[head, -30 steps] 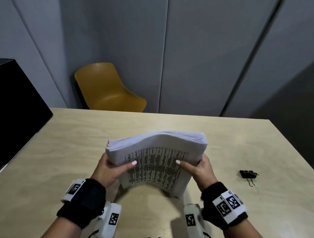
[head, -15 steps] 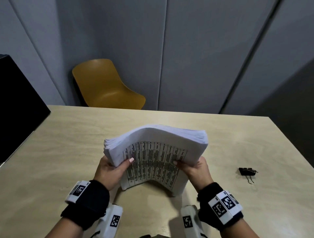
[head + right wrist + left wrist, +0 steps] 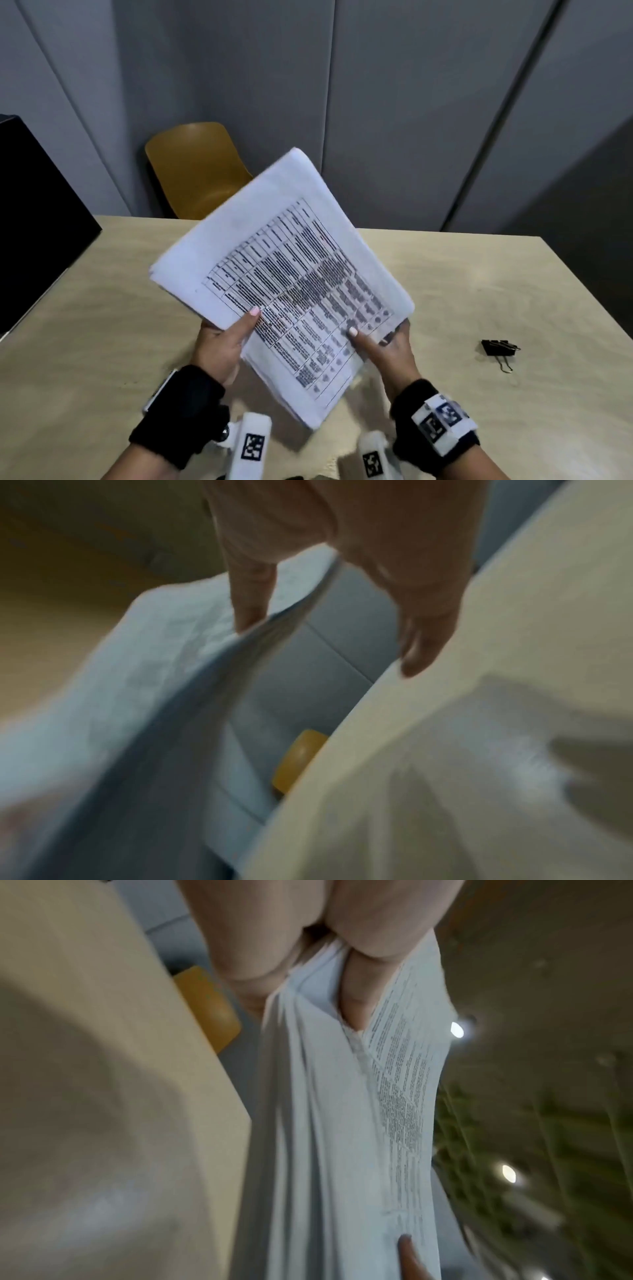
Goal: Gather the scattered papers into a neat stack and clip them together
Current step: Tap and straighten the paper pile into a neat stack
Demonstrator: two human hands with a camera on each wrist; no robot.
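Observation:
A thick stack of white papers [image 3: 291,274], printed table on its top sheet, is held above the table, tilted with one corner pointing down. My left hand [image 3: 222,339] grips its left edge, thumb on the top sheet and fingers behind. My right hand [image 3: 380,346] pinches the lower right edge, thumb on the print and fingers behind the corner. The left wrist view shows the loosely fanned sheet edges of the stack [image 3: 325,1150] running from my left hand [image 3: 308,947]. In the blurred right wrist view, the stack [image 3: 120,696] passes between thumb and fingers of my right hand [image 3: 332,646]. A black binder clip [image 3: 498,347] lies on the table to the right.
The light wooden table [image 3: 102,325] stretches ahead to grey wall panels. A yellow chair [image 3: 195,171] stands behind its far edge. A large black object [image 3: 34,222] sits at the left edge.
The stack was upright and bowed, its lower edge near the table. Now it is lifted and turned, a corner pointing down and the printed sheet facing me. The binder clip has not moved.

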